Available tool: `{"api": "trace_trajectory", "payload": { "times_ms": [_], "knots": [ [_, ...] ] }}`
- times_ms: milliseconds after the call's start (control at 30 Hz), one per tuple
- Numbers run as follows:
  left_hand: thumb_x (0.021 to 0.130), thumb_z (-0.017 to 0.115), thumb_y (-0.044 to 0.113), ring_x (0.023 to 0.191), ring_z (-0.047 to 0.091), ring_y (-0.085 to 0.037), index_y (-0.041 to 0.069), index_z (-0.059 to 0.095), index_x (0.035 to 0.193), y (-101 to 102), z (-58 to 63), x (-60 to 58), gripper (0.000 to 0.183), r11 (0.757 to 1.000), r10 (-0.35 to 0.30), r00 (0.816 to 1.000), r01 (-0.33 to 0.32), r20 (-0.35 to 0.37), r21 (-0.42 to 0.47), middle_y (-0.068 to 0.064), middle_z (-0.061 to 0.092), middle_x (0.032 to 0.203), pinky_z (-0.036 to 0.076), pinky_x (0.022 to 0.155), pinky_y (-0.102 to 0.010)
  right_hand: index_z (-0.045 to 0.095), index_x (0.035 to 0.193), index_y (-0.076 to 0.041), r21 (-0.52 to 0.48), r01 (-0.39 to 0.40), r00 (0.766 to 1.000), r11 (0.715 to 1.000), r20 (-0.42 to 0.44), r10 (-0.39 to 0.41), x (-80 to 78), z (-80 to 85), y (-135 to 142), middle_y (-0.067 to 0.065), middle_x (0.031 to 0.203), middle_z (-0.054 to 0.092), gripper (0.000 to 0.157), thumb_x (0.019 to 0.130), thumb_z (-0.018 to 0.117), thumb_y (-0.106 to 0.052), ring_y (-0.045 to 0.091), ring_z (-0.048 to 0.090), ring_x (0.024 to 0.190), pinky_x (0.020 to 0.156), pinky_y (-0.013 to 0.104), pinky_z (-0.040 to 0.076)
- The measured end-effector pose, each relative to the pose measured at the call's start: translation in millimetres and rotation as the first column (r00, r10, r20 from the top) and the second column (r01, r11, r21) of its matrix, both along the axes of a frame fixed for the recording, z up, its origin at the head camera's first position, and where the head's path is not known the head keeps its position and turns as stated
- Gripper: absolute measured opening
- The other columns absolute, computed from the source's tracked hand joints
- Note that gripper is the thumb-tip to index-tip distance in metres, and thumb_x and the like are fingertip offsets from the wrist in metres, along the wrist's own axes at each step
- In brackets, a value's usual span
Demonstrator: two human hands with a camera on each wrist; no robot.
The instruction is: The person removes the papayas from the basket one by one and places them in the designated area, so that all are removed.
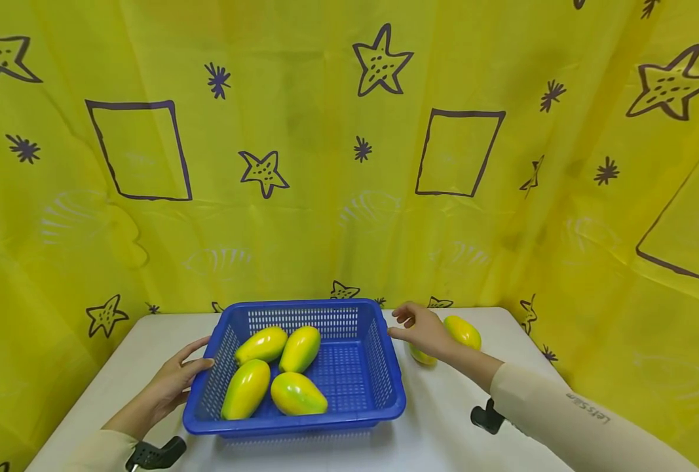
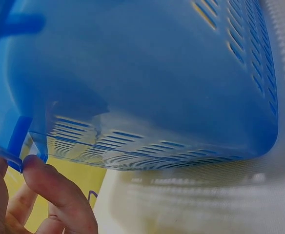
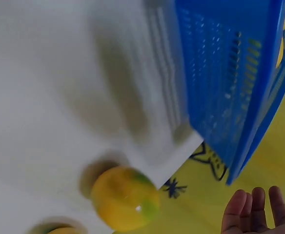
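Mangoes are lying in two places on a white table. Near the table's middle, a blue plastic basket is carrying four of them, mostly toward its left side. The left hand is pinching the basket's left rim, with the thumb going over it. The right hand is hanging just beside the right rim, its fingers loosely bent, holding nothing. Two more mangoes are lying outside, toward the table's back right corner. With four sitting in and two staying out, the work is looking more than half done.
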State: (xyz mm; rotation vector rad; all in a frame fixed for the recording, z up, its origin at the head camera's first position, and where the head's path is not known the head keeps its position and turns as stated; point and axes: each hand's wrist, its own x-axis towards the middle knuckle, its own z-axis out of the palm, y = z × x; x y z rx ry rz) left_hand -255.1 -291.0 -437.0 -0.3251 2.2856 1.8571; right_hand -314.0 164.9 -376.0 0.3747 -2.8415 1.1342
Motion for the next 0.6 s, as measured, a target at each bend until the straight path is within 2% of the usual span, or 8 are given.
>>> {"api": "trace_trajectory", "payload": {
  "times_ms": [167, 400, 600],
  "knots": [
    [0.095, 0.06, 0.025, 0.091, 0.067, -0.02, 0.011, 0.017, 0.157, -0.3, -0.5, -0.1, 0.077, 1.0, 0.001, 1.0, -0.001, -0.001, 0.003, -0.025, 0.057, 0.126, 0.06, 0.079, -0.043, 0.062, 0.116, -0.003, -0.026, -0.039, 0.999, 0.999, 0.007, 0.039, 12.2, 3.1, -19.6, 0.01, 0.104, 0.066, 0.041, 0.082, 0.076, -0.023, 0.022, 0.059, 0.096, 0.085, 0.039, 0.053],
    [0.096, 0.061, 0.026, 0.092, 0.068, -0.02, 0.012, 0.016, 0.157, -0.2, -0.8, -1.5, 0.077, 1.0, 0.007, 1.0, -0.007, 0.002, -0.009, -0.024, 0.058, 0.127, 0.06, 0.08, -0.043, 0.061, 0.12, -0.008, -0.057, -0.119, 0.992, 0.991, 0.025, 0.121, 25.3, -0.8, -47.2, 0.004, 0.105, 0.064, 0.046, 0.081, 0.079, -0.025, 0.025, 0.059, 0.099, 0.085, 0.037, 0.055],
    [0.096, 0.06, 0.027, 0.094, 0.068, -0.021, 0.01, 0.015, 0.158, 0.2, 0.1, -0.8, 0.078, 1.0, -0.002, 1.0, 0.002, -0.002, -0.016, -0.029, 0.053, 0.132, 0.06, 0.08, -0.044, 0.059, 0.121, -0.008, -0.067, -0.18, 0.981, 0.981, 0.06, 0.184, 37.7, -2.8, -66.4, 0.005, 0.11, 0.063, 0.049, 0.081, 0.079, -0.027, 0.025, 0.058, 0.1, 0.084, 0.036, 0.055]
  ]
}}
